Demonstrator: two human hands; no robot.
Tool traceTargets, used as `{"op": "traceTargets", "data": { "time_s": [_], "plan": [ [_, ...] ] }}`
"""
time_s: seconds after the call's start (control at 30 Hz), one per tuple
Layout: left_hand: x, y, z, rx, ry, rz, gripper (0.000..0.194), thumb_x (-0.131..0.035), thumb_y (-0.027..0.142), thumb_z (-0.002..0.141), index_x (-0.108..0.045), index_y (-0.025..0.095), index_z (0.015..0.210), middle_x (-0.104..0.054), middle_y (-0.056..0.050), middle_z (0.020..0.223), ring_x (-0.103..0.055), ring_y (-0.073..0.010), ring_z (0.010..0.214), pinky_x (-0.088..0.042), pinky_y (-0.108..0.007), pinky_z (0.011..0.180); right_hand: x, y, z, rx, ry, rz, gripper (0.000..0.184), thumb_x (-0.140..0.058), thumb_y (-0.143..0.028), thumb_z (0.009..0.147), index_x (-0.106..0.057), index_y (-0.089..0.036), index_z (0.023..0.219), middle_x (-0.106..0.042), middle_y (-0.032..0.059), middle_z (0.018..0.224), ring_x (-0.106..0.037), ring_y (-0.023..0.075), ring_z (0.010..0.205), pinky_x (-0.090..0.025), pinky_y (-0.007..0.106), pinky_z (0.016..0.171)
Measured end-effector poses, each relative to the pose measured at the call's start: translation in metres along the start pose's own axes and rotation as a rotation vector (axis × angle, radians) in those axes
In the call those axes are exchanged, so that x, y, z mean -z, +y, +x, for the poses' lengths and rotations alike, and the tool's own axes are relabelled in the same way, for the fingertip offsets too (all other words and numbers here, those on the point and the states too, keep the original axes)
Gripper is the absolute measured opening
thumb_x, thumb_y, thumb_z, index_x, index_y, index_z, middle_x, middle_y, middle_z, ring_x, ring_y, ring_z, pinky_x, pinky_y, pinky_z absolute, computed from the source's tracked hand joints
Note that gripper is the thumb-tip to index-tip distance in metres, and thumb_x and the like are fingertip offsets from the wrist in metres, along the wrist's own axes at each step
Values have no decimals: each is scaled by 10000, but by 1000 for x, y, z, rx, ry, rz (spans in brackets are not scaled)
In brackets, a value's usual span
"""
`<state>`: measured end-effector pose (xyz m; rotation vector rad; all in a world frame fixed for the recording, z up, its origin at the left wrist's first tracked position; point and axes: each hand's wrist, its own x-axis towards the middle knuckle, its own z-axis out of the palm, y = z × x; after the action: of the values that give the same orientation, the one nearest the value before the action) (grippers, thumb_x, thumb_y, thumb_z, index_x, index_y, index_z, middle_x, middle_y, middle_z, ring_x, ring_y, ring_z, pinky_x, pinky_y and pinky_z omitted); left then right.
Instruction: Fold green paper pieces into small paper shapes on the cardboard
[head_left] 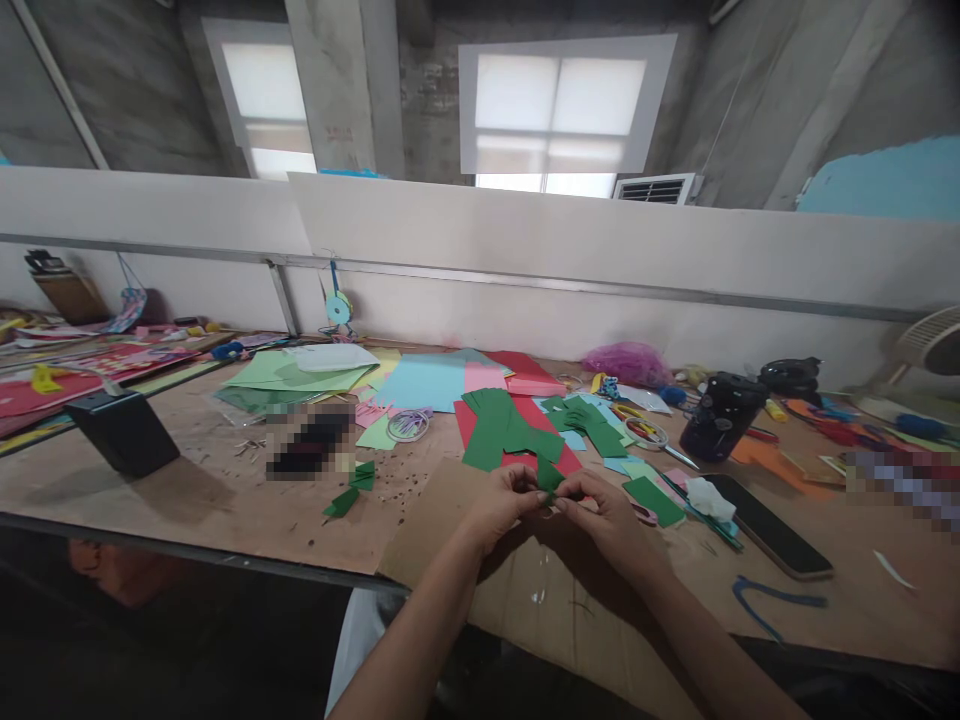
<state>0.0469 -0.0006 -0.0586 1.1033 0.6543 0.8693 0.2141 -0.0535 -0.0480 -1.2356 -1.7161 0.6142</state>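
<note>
A small green paper piece (pixel 550 474) is pinched between my two hands, above a sheet of cardboard (pixel 435 525) at the table's front edge. My left hand (pixel 510 500) grips it from the left with thumb and fingertips. From the right, my right hand (pixel 596 508) closes on its lower end, the fingertips of both hands almost touching. Just beyond lie larger cut green paper pieces (pixel 499 425) on red paper (pixel 465 430). A green paper rectangle (pixel 654 500) rests to the right of my right hand, with part of a pink-handled tool (pixel 645 514) beside it.
A phone (pixel 772 525), a white tissue (pixel 711 498) and a dark tumbler (pixel 721 415) stand or lie at right. At left are a black box (pixel 124 430) and green scraps (pixel 343 502). Coloured sheets (pixel 424 380) lie along the back, before a white partition (pixel 450 300).
</note>
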Motion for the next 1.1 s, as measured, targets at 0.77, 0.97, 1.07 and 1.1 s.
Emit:
{"op": "traceTargets", "data": {
  "time_s": [0.77, 0.97, 1.07, 1.1],
  "plan": [
    [-2, -5, 2, -78, -82, 73, 242, -754, 192, 594, -551, 155, 720, -633, -11, 673, -592, -145, 654, -417, -249, 629, -7, 3, -1, -60, 118, 19, 45, -580, -252, 815, -584, -211, 797, -604, 9, 799, -564, 184, 749, -423, 283, 666],
    [2, -14, 6, -116, -88, 136, 463, -683, 112, 629, -579, 175, 1076, -580, 30, 686, -569, -125, 649, -410, -236, 613, -7, 6, 1, -133, 82, 255, 288, -638, -265, 767, -526, -232, 1030, -607, -2, 850, -568, 184, 771, -437, 275, 655],
    [3, -15, 5, -136, -73, 194, 671, -656, 78, 637, -480, 209, 1271, -547, 51, 678, -558, -113, 634, -411, -228, 602, -4, 10, 2, -207, 7, 215, 156, -646, -304, 759, -591, -196, 857, -604, -4, 757, -541, 170, 682, -409, 268, 602],
    [3, -15, 5, -140, -82, 207, 685, -658, 82, 644, -469, 209, 1289, -548, 49, 680, -556, -110, 631, -413, -226, 601, -3, 11, 2, -226, -1, 185, 142, -648, -318, 758, -599, -187, 785, -594, -7, 713, -523, 162, 646, -394, 266, 582]
  ]
}}
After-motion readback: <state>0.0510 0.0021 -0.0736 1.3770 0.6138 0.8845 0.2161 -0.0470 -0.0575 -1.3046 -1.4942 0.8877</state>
